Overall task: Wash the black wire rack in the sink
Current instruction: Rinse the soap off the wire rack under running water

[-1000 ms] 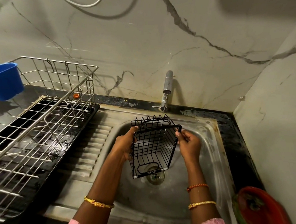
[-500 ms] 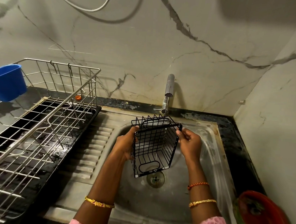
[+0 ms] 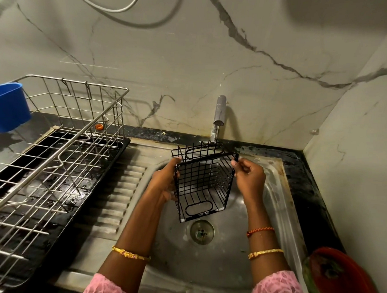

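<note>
The black wire rack (image 3: 203,182), a small box-shaped basket, hangs tilted over the steel sink (image 3: 273,195) with its open side turned towards me. My left hand (image 3: 165,181) grips its left edge. My right hand (image 3: 250,179) pinches its upper right corner. A thin stream of water falls from the tap (image 3: 219,113) onto the far top wires of the rack. The drain (image 3: 202,232) lies just below the rack's lower end.
A steel dish rack (image 3: 53,152) on a black tray fills the counter to the left, with a blue cup (image 3: 7,106) hung on its far corner. A red and green lid (image 3: 342,282) sits at the right front. The ribbed drainboard (image 3: 118,194) lies between rack and basin.
Both hands have lifted the black rack a little towards the tap, so its lower end now clears the drain. Both grips are unchanged.
</note>
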